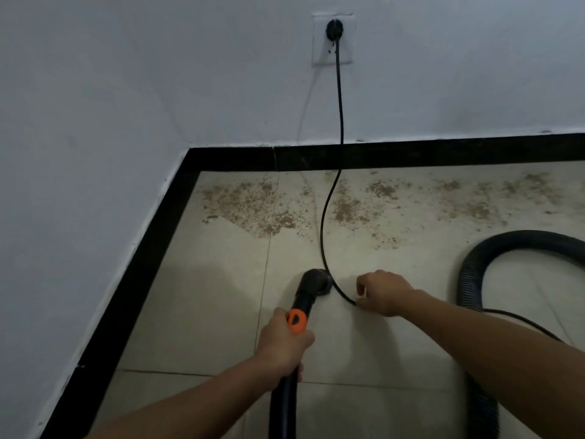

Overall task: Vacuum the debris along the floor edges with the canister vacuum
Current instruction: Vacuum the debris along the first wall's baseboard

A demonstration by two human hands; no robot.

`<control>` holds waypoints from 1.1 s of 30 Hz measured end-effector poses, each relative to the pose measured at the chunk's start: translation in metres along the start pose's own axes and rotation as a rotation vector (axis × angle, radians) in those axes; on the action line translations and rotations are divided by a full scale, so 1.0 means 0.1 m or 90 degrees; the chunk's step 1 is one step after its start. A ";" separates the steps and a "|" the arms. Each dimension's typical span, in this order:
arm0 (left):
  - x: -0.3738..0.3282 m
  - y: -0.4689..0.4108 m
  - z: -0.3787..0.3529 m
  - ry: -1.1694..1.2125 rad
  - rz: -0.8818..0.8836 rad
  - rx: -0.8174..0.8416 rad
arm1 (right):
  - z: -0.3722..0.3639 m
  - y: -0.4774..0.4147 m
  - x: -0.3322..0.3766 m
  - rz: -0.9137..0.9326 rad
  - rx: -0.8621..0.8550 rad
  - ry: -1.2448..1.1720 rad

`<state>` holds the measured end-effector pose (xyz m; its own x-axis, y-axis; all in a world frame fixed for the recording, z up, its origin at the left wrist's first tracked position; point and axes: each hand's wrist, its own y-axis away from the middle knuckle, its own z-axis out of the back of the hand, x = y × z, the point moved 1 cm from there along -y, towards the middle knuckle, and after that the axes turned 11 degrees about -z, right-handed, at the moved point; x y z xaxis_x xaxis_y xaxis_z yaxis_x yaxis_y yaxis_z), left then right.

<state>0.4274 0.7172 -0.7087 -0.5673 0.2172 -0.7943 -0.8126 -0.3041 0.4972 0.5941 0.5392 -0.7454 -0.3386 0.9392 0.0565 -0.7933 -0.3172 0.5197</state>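
Hands both closed: left hand point(283, 342) grips the wand point(305, 297) just behind its orange collar point(296, 321); right hand point(384, 293) curls round the cord point(329, 198). Nozzle point(316, 280) rests on the floor point(205, 312), near the debris point(253, 204) strewn along the black skirting point(411, 153).

Pretty dim where I'm working, flat light with a bluish cast on the wall point(126, 90), brighter up top right, murkier toward the left. I'm getting soft fuzzy shadows on the floor point(215, 312). Whole picture's kinda soft, the debris point(253, 201) looks smeary, and the wide lens stretches the edges.
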 end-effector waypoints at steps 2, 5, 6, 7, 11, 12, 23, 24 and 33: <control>0.02 -0.10 0.05 0.037 0.004 -0.064 | 0.02 -0.03 -0.07 -0.018 -0.004 -0.008; 0.09 -0.30 0.33 0.071 0.005 -0.170 | -0.03 -0.06 -0.11 -0.041 0.002 -0.017; 0.12 -0.36 0.44 0.083 0.011 -0.196 | -0.06 -0.07 -0.10 -0.047 0.007 -0.017; 0.14 -0.42 0.55 0.094 0.018 -0.220 | -0.09 -0.07 -0.07 -0.052 0.014 -0.015; 0.15 -0.68 0.86 0.155 0.045 -0.294 | -0.14 -0.02 0.25 0.015 -0.020 -0.028; 0.14 -0.75 0.90 0.175 0.045 -0.303 | -0.15 0.03 0.38 0.046 -0.022 -0.080; -0.11 -1.50 1.08 0.405 0.063 -0.389 | -0.28 0.28 1.06 0.136 0.204 -0.337; -0.12 -1.53 1.05 0.417 0.064 -0.376 | -0.29 0.23 1.02 0.134 0.166 -0.285; -0.04 -1.77 1.80 0.421 0.068 -0.424 | -0.11 -0.02 1.73 0.222 -0.051 -0.189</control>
<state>0.5494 0.9373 -0.7302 -0.2775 -0.3508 -0.8944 -0.4011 -0.8036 0.4397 0.5317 0.7008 -0.7461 -0.4420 0.7675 0.4643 -0.6982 -0.6193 0.3590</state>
